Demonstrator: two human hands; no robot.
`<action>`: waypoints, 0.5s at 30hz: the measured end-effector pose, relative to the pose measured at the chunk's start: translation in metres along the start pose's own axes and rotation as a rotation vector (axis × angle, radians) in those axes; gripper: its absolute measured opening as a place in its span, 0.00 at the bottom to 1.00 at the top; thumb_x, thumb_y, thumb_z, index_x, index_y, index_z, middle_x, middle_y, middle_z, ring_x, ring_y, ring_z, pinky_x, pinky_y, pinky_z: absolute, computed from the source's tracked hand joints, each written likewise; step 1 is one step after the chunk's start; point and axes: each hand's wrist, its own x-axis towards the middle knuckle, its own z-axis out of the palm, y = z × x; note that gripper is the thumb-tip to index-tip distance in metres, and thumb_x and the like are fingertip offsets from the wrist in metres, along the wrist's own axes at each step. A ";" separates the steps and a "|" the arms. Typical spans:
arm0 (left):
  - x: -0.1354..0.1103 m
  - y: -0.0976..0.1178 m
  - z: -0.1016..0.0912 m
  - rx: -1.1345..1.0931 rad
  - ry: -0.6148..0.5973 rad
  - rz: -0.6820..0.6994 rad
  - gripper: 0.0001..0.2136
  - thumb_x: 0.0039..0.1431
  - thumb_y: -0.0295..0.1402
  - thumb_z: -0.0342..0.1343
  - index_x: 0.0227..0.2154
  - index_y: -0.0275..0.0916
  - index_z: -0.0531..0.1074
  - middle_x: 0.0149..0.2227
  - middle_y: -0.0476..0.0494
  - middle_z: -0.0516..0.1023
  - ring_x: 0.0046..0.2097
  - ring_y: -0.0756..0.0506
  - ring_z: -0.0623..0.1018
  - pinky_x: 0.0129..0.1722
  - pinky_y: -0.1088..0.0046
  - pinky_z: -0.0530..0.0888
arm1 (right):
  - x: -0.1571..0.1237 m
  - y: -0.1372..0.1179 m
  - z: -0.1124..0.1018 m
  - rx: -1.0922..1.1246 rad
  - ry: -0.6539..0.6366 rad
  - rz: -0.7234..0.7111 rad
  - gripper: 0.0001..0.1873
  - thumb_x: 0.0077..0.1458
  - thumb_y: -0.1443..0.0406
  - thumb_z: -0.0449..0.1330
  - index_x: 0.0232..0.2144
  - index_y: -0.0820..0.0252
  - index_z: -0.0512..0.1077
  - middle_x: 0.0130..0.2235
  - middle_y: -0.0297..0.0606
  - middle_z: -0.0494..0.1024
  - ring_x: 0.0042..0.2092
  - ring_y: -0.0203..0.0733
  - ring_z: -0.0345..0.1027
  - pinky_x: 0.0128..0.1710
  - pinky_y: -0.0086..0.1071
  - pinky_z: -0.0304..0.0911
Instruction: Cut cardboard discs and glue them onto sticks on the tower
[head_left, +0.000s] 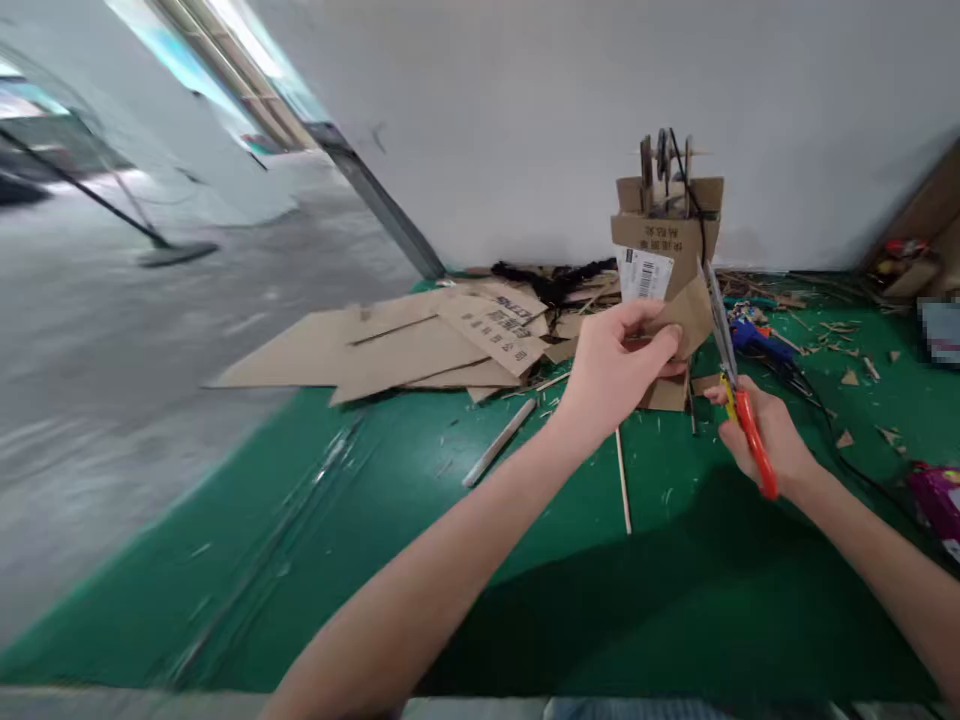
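My left hand is closed on a piece of brown cardboard that bears a white barcode label, held up above the green floor mat. My right hand grips scissors with orange and yellow handles, their blades pointing up beside the right edge of the cardboard piece. Behind the hands stands a small cardboard model with sticks and wheels on top.
Flat cardboard sheets lie at the back left of the mat. Thin wooden sticks, a grey strip, a blue glue gun with a black cord, and scattered cardboard scraps lie around. A white wall stands behind; grey floor spreads to the left.
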 end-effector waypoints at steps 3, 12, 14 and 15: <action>-0.001 0.004 0.001 0.041 -0.024 -0.023 0.08 0.58 0.33 0.60 0.37 0.36 0.79 0.36 0.45 0.82 0.35 0.47 0.82 0.34 0.71 0.84 | 0.000 0.003 0.000 -0.006 -0.024 0.028 0.32 0.61 0.41 0.48 0.43 0.63 0.70 0.37 0.47 0.76 0.27 0.46 0.71 0.28 0.38 0.64; 0.000 0.005 0.002 0.056 -0.034 -0.045 0.09 0.57 0.31 0.59 0.38 0.34 0.80 0.35 0.42 0.83 0.34 0.48 0.82 0.28 0.77 0.81 | 0.000 0.004 0.000 0.018 -0.019 0.003 0.27 0.65 0.44 0.45 0.38 0.60 0.68 0.34 0.44 0.75 0.30 0.45 0.71 0.30 0.37 0.64; 0.001 0.005 0.001 0.038 -0.040 -0.047 0.09 0.56 0.31 0.59 0.38 0.33 0.80 0.33 0.42 0.83 0.33 0.47 0.83 0.27 0.77 0.81 | 0.000 0.004 0.000 0.000 -0.019 0.007 0.27 0.66 0.44 0.44 0.36 0.60 0.68 0.31 0.42 0.73 0.27 0.43 0.68 0.28 0.37 0.63; 0.001 0.004 0.001 0.026 -0.044 -0.050 0.09 0.56 0.31 0.59 0.38 0.33 0.80 0.33 0.42 0.82 0.33 0.47 0.83 0.27 0.77 0.81 | 0.000 0.003 -0.001 -0.005 -0.018 0.005 0.27 0.66 0.44 0.43 0.35 0.59 0.67 0.30 0.41 0.72 0.26 0.42 0.66 0.27 0.37 0.62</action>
